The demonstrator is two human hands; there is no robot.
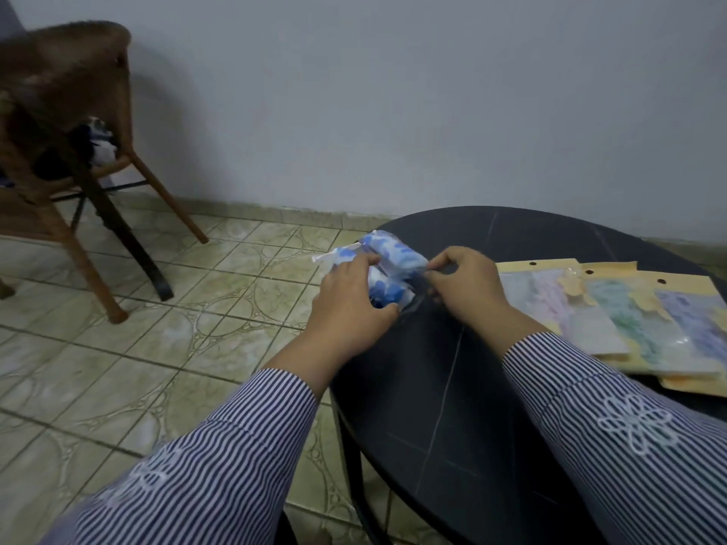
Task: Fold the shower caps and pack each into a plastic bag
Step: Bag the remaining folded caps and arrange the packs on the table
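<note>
A folded white shower cap with blue flower print (397, 257) sits at the left edge of the round black table (452, 387). My left hand (350, 304) grips its near part, fingers curled round the bundle. To its right, my right hand (464, 285) pinches the cap's right end, perhaps with a clear film there; blur hides the detail. Both wrists wear blue-and-white striped sleeves.
Several packed bags on yellow backing cards (613, 316) lie overlapped on the table's right side, holding pastel caps. A wooden chair (74, 131) stands on the tiled floor (157, 328) at the far left. A grey wall runs behind.
</note>
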